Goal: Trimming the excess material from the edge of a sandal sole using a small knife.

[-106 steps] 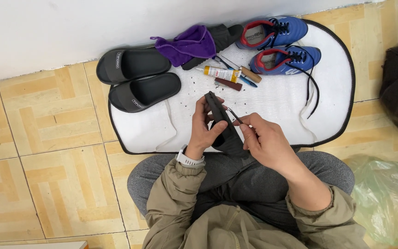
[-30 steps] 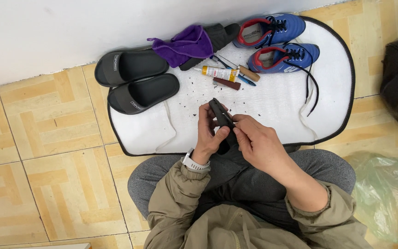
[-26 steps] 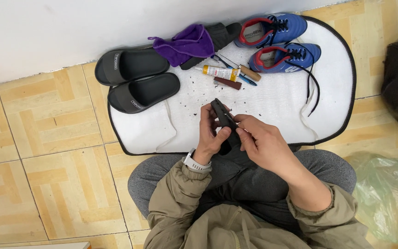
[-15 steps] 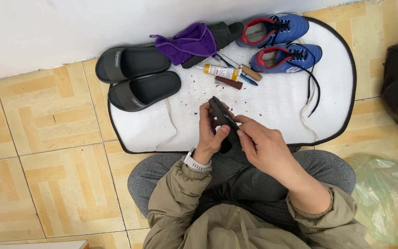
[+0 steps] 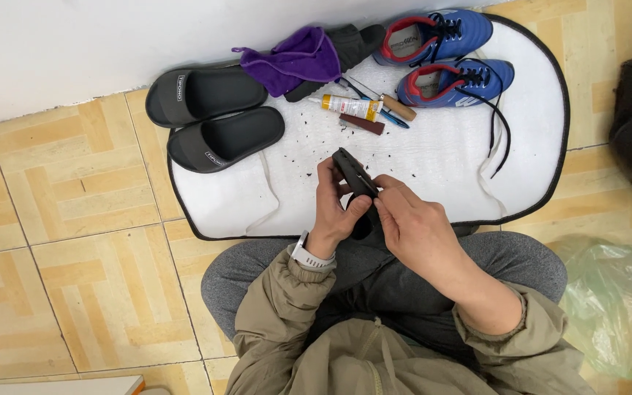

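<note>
We find the left hand clasped around a black sandal above the white mat; the right hand pinches its edge. We advise a firm grip, working over the mat.

We're down on a home floor, by the look of it: yellow patterned tiles left of our hands, a plain white wall beyond them, a white mat spread just ahead, black slides and blue sneakers lined along it, a plastic bag to our right.
</note>
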